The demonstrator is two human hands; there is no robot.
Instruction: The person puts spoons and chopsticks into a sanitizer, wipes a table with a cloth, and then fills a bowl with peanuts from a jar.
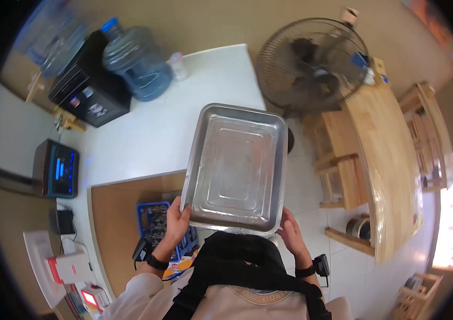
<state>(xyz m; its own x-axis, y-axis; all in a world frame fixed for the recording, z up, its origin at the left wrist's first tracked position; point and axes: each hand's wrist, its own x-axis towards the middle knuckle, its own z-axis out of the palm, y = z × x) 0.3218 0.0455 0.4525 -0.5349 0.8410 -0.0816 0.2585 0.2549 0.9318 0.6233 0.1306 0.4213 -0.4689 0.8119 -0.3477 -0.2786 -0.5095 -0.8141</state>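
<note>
A shallow rectangular metal tray point(237, 165) is held up in front of my chest, with nothing in it but a few shiny streaks. My left hand point(177, 220) grips its near left corner, thumb over the rim. At the near right corner, my right hand point(291, 232) holds the edge from the side, its fingers partly hidden by the tray. Both wrists wear black bands with small devices. The tray's far end overlaps the view of the white counter's edge.
On the white counter point(125, 144) stand a blue water jug point(143, 66), a black dispenser point(90, 80) and a box with a lit display point(58, 169). A blue crate point(151, 218) sits below. To the right are a standing fan point(312, 66) and a wooden table point(389, 160) with chairs.
</note>
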